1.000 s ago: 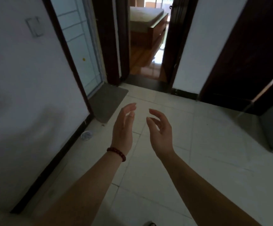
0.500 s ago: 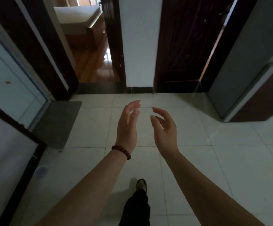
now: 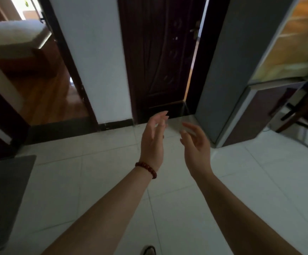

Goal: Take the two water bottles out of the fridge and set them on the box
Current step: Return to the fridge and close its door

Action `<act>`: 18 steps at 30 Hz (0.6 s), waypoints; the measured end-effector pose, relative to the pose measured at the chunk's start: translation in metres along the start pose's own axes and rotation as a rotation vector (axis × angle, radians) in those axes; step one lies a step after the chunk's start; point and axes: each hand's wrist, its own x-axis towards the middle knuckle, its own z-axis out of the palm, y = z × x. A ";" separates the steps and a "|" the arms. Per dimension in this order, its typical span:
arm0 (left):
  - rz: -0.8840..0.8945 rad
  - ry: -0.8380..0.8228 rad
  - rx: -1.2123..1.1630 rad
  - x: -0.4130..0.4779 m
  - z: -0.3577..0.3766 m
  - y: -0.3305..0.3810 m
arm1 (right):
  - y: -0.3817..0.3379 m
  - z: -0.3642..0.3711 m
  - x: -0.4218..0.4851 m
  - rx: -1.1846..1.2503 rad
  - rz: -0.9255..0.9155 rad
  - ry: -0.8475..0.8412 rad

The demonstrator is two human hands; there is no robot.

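Observation:
Both hands are raised side by side in front of me over the white tiled floor (image 3: pixel 98 181). My left hand (image 3: pixel 152 142) wears a red bead bracelet and has its fingers apart and empty. My right hand (image 3: pixel 196 146) is likewise open and holds nothing. To the right stands a tall grey cabinet that looks like the fridge (image 3: pixel 228 70); its doors are shut, with a glossy upper front and a dark lower front. No water bottle and no box is in view.
A dark wooden door (image 3: pixel 160 52) stands slightly ajar straight ahead. At the far left an open doorway shows a bed (image 3: pixel 11 35) on a wooden floor. A grey mat (image 3: pixel 2 190) lies at the left. Dark chair legs (image 3: pixel 300 115) stand at the far right.
The view has swung to the right: the white wall and glass door slid out at the left, and the dark door and grey fridge came in. Both hands stayed raised and empty.

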 end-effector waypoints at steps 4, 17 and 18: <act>0.022 -0.049 -0.044 0.060 0.048 -0.003 | 0.003 -0.030 0.062 -0.006 -0.028 0.085; 0.031 -0.129 -0.061 0.232 0.269 -0.040 | 0.034 -0.181 0.294 0.043 -0.094 0.184; 0.025 -0.130 -0.063 0.243 0.292 -0.042 | 0.036 -0.198 0.312 0.039 -0.099 0.185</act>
